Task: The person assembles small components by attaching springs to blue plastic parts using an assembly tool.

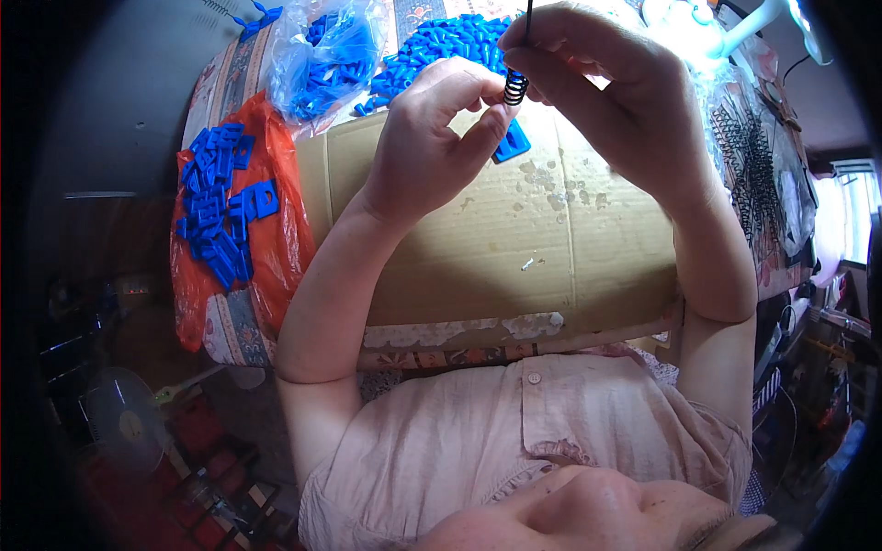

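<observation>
Both hands meet above the far part of a cardboard sheet (441,248). My left hand (432,138) pinches the lower end of a black coil spring (515,89) between thumb and forefinger. Closed around its upper end is my right hand (611,101). A thin dark rod (529,20) rises above the right fingertips; whether it belongs to the spring is hidden. A little blue shows between the fingers there. Just under the left fingertips is a flat blue plastic piece with an opening (514,144); I cannot tell if it is held or lies on the cardboard.
Small blue cone-shaped parts (450,46) are heaped at the back, beside a clear bag of blue parts (322,69). On the left, blue plastic pieces (220,197) lie on an orange plastic bag (276,184). Black springs (749,151) are piled right, near a white lamp (749,28).
</observation>
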The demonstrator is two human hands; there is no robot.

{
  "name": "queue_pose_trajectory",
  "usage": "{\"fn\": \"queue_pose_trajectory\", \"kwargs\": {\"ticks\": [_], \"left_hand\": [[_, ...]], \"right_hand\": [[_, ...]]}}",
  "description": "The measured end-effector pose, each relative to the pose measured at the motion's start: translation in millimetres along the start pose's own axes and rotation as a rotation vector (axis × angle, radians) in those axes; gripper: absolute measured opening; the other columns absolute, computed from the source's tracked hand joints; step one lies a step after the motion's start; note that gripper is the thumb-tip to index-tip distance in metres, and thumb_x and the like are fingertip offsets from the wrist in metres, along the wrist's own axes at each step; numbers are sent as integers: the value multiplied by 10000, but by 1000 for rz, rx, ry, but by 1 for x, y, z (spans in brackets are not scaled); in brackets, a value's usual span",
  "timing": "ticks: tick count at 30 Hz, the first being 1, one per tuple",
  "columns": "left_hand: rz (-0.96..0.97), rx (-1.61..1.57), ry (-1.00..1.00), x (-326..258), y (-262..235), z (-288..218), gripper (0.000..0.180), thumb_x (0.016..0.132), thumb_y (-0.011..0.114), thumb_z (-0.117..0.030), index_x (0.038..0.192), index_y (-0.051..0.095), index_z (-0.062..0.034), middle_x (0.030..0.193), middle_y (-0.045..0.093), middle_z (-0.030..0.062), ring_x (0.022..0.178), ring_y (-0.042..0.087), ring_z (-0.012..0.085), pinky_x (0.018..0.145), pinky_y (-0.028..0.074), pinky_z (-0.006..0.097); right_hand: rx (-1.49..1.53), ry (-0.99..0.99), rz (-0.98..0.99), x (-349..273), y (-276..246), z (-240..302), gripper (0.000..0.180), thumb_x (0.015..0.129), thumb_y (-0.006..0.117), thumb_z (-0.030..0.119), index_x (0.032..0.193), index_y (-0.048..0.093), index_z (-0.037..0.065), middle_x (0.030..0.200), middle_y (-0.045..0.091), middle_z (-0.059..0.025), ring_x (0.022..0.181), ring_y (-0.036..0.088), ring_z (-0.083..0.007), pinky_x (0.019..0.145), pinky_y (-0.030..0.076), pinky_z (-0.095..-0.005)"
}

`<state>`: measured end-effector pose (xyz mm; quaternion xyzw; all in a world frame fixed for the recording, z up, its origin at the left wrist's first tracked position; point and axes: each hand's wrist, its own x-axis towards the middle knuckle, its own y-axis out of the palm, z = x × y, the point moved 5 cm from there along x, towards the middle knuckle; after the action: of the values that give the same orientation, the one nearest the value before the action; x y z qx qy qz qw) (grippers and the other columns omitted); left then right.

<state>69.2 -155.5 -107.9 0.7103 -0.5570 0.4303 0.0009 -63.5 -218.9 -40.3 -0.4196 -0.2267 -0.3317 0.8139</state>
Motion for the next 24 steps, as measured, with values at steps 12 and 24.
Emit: {"fn": "queue_pose_trajectory", "kwargs": {"ticks": [12, 24], "left_hand": [[-5, 8, -4, 0, 1, 1, 83, 828, 659, -89, 858, 630, -17, 811, 627, 92, 743, 583, 210, 700, 488, 328], [2, 33, 4, 0, 1, 1, 86, 829, 664, -90, 856, 627, -17, 806, 624, 96, 739, 587, 214, 694, 491, 330]], "right_hand": [[-105, 2, 45, 4, 1, 6, 60, 884, 650, 57, 905, 625, 7, 710, 586, -85, 589, 572, -169, 530, 453, -286], [-69, 34, 53, 2, 3, 3, 62, 883, 648, 46, 907, 613, 1, 700, 571, -83, 588, 549, -158, 533, 442, -281]]}}
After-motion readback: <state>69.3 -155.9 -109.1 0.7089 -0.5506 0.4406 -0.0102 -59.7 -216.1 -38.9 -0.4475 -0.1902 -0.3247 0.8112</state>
